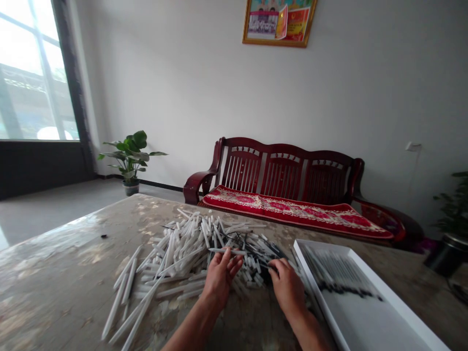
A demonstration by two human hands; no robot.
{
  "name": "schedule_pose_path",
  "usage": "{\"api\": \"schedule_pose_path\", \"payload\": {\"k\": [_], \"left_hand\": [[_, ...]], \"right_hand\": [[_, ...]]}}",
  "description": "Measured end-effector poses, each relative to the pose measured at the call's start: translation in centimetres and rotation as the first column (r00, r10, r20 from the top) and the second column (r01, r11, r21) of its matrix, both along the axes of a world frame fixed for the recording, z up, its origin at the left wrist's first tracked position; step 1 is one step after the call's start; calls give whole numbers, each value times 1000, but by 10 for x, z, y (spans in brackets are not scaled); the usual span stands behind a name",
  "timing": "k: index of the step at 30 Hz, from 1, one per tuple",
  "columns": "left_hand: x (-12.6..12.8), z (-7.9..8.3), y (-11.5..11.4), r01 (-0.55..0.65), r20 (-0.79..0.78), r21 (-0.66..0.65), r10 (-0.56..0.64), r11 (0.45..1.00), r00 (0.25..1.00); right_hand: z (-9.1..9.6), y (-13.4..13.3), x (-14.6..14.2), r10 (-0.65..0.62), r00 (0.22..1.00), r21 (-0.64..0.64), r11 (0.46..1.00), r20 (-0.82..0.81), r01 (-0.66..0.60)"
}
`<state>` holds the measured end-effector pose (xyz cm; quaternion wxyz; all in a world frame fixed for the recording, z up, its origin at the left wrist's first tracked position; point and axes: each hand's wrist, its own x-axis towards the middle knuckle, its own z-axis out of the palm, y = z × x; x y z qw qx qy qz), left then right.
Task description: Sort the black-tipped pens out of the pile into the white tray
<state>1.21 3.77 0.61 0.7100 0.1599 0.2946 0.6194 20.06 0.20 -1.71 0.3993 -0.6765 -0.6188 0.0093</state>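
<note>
My left hand (222,273) pinches a slender pale pen-like stick (227,251) between thumb and fingers, palm turned up. The stick lies crosswise, with a tapered left end. To the right, my right hand (287,285) has its fingers curled together at the edge of some thin dark pieces (268,251); what it holds, if anything, is hidden. A large heap of white, slightly see-through sticks (183,248) spreads beyond and left of my hands. Beside my right hand is a shallow white tray (365,321), with a row of pale, dark-ended sticks (338,268) in it.
The patterned tabletop (66,287) carries everything, including a small dark bit (104,236) at left. Beyond it stands a dark red wooden bench (281,170) with a red cloth (292,208). Potted plants (132,153) are at both sides; a framed picture (280,22) hangs above.
</note>
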Motion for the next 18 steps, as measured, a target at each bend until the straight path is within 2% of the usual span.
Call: {"api": "schedule_pose_path", "payload": {"k": [2,4,13,18], "left_hand": [[1,-2,-1,6,-9,-1,-6,1000,1000],[3,-4,-3,20,-22,2,-20,1000,1000],[10,-6,-8,65,-105,29,-61,997,993],[10,-8,-8,84,-125,53,-77,995,989]], "right_hand": [[1,-6,-1,-6,986,-60,998,164,16],[5,-12,-4,4,967,-86,996,256,18],[20,-17,-13,89,905,-166,986,415,-21],[19,-13,-14,111,858,-122,991,502,-57]]}}
